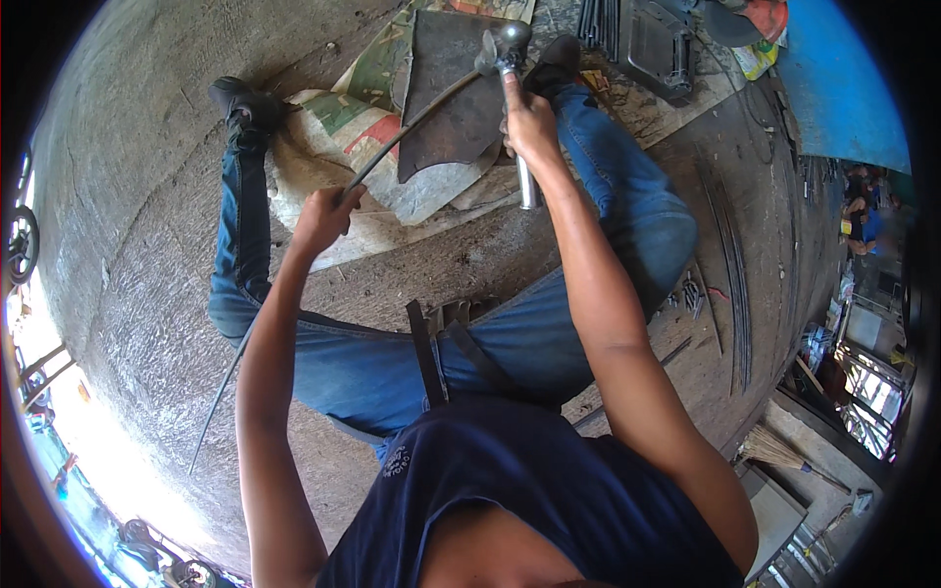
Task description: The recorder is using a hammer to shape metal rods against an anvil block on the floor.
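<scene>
I sit on a concrete floor with my legs spread, in blue jeans. My left hand (pixel 323 218) grips a long thin steel rod (pixel 392 147) that runs from behind my left leg up onto a dark metal plate (pixel 446 93). My right hand (pixel 529 122) is closed round the metal handle of a hammer (pixel 508 47), whose head is raised just above the rod's far end over the plate. The plate lies on printed sacks (pixel 323 137) between my shoes.
A dark plastic crate (pixel 657 44) and a bundle of rods stand at the top. Bent thin rods (pixel 730 265) lie on the floor by my right leg. A blue sheet (pixel 843 88) is at the upper right, a broom (pixel 784 456) at the lower right.
</scene>
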